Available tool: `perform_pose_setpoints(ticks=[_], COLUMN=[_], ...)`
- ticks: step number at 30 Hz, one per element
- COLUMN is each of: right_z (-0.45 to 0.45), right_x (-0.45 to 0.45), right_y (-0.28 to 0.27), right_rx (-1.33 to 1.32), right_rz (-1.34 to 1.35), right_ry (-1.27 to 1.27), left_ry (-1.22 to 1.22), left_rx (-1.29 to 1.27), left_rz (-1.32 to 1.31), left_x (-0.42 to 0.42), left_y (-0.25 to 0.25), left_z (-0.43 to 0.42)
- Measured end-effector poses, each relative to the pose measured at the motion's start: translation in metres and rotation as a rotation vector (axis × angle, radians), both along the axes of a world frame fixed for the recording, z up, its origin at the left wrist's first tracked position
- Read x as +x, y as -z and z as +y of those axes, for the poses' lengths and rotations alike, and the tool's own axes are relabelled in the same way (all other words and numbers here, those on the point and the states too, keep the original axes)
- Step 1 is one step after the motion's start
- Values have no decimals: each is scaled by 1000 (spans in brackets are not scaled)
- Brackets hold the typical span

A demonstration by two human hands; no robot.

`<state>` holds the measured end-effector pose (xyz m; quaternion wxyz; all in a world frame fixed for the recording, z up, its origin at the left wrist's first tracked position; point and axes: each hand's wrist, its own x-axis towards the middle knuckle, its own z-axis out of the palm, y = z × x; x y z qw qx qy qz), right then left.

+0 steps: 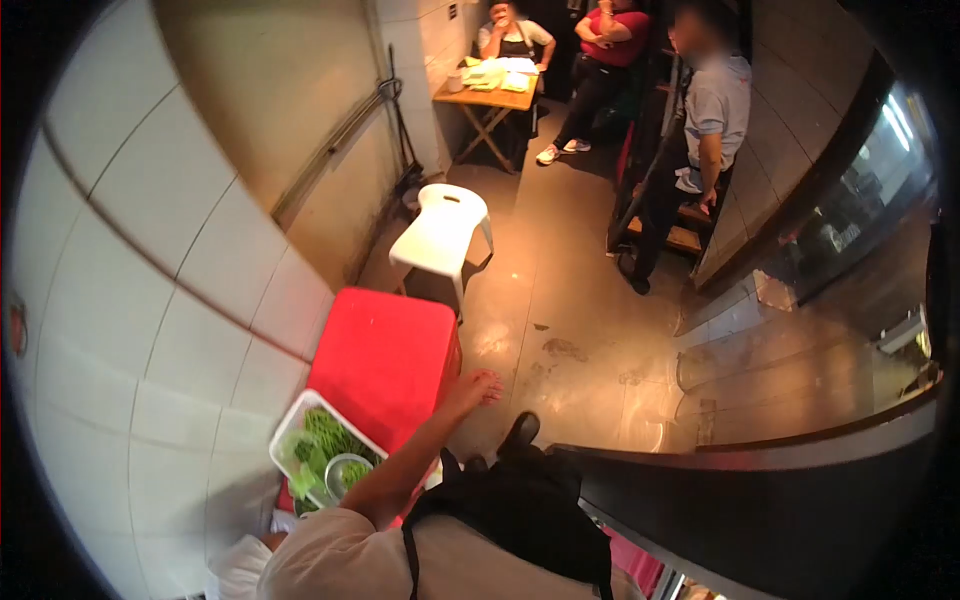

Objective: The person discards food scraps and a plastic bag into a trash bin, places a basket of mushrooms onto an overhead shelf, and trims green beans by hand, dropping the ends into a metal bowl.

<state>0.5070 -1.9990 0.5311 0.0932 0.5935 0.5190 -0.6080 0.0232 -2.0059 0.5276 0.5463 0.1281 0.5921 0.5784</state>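
My left hand point(482, 387) reaches forward past the front right edge of a red box-like surface point(385, 350). Its fingers look loosely curled and a little apart, with nothing visible in them. Left of my forearm, a white tub point(283, 437) holds leafy greens point(335, 438). A small round bowl point(343, 466) with chopped greens sits in the tub, partly behind my arm. My right hand is out of view.
A white plastic stool point(440, 235) stands beyond the red surface. Farther back is a wooden folding table point(515, 98) with papers; one person sits there, another beside it. A standing person point(715, 110) is by wooden steps point(670, 237). A dark counter point(720, 510) borders the right.
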Motion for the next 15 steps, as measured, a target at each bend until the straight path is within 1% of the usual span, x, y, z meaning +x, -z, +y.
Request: perform_pose_setpoints(ticks=[2, 5, 7, 8, 11, 14, 15], right_z=[21, 62, 90, 105, 146, 181, 191], right_x=[-34, -80, -107, -119, -150, -179, -186], right_y=[11, 27, 33, 34, 33, 33, 30], right_rx=[-11, -19, -18, -18, -22, -25, -26], right_rz=[32, 81, 101, 110, 129, 131, 127], right_ry=[42, 98, 133, 153, 211, 276, 300], left_ry=[71, 250, 385, 449, 587, 606, 615], left_rx=[-13, -83, -121, -150, -131, -97, -106], left_rz=[-13, 92, 193, 243, 531, 629, 701], left_x=[-8, -26, -47, -58, -90, -127, -136], left_y=[4, 17, 44, 36, 14, 5, 1], left_z=[40, 99, 134, 153, 194, 244, 261])
